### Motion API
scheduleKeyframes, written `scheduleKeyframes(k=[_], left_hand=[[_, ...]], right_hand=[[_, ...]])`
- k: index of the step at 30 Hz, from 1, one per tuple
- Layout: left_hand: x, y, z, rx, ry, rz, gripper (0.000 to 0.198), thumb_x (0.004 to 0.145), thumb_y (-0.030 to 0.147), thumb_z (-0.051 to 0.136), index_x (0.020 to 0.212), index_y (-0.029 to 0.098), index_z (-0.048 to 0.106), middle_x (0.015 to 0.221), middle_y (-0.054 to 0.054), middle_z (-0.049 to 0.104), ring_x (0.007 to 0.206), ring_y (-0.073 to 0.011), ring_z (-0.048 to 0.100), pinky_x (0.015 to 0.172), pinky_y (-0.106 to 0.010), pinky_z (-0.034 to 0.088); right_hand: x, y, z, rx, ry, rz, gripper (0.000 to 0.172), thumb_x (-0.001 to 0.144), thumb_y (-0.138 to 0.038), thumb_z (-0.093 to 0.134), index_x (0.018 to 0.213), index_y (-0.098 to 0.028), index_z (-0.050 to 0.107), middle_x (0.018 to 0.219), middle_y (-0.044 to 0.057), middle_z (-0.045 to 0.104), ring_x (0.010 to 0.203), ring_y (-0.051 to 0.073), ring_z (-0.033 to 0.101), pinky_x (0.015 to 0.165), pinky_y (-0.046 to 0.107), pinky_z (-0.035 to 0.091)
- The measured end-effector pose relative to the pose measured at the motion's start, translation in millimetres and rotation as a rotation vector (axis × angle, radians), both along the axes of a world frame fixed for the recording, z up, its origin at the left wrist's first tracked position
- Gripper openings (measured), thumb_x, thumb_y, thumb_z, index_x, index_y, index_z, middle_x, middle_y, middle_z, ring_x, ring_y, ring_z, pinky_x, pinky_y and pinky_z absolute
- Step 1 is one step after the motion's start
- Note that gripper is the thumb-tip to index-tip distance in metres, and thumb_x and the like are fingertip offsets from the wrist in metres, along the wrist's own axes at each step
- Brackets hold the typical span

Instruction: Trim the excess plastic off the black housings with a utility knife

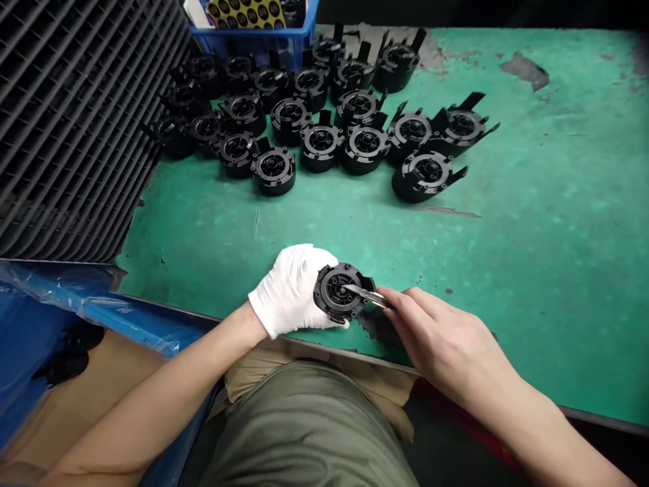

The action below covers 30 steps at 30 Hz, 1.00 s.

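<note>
My left hand (297,291), in a white glove, is closed around a round black plastic housing (341,292) near the table's front edge. The housing's ribbed face, with a ring and small screw bosses, is turned up toward me. In my bare right hand (436,331) is a slim metal utility knife (372,296), gripped between thumb and fingers. Its pointed tip reaches the middle of the housing's face; whether it touches the plastic I cannot tell. The fingers of my left hand under the housing are mostly hidden.
Several similar black housings (274,170) stand in rows across the back of the green table (532,270). Behind them is a blue bin (253,42) with a sheet of round stickers (246,13). Stacked black grids (76,128) rise at left, above a plastic-lined blue crate (101,308).
</note>
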<state>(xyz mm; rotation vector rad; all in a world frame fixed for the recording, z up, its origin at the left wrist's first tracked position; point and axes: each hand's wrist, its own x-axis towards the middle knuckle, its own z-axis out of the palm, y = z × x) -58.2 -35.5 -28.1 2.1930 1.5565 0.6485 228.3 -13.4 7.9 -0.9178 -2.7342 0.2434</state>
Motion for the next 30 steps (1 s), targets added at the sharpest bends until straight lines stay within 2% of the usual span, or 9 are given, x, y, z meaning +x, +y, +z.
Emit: scheduleKeyframes(k=[7,12,23,30], left_hand=[[-0.8,0.6,-0.4,-0.009,-0.009,-0.002,0.080,0.061,0.089,0.090,0.103,0.023,0.071,0.106,-0.012,0.079,0.102,-0.0382,0.078,0.104,-0.058,0.059],[-1.9,0.1,-2.3,0.009,-0.016,-0.017,0.085,0.064,0.091,0.086,0.111,0.022,0.071,0.110,-0.013,0.080,0.102,-0.0373,0.078,0.104,-0.057,0.058],[-0.9,-0.5,-0.9,-0.021,-0.021,-0.003,0.082,0.063,0.088,0.090,0.108,0.022,0.071,0.108,-0.013,0.079,0.102,-0.0380,0.078,0.101,-0.057,0.059],[-1.4,-1.1,-2.6,-0.019,-0.007,-0.001,0.083,0.065,0.087,0.089,0.113,0.022,0.070,0.108,-0.012,0.079,0.104,-0.0383,0.078,0.103,-0.058,0.058]], right_hand=[[-0.2,3.5,2.2,-0.029,0.015,0.011,0.027,0.116,-0.026,0.050,0.138,-0.019,0.064,0.085,0.000,0.061,0.064,0.015,0.057,0.060,0.030,0.045],[-0.9,5.8,1.2,-0.107,0.027,-0.001,0.029,0.116,-0.027,0.048,0.138,-0.021,0.066,0.085,0.001,0.063,0.066,0.016,0.058,0.061,0.031,0.045],[0.1,2.4,7.1,0.084,-0.044,0.042,0.032,0.110,-0.014,0.050,0.139,-0.015,0.064,0.083,0.001,0.057,0.063,0.017,0.047,0.058,0.033,0.038],[0.8,2.9,9.5,0.059,-0.050,0.057,0.035,0.108,-0.013,0.048,0.140,-0.020,0.062,0.081,0.001,0.057,0.060,0.016,0.045,0.056,0.033,0.037]])
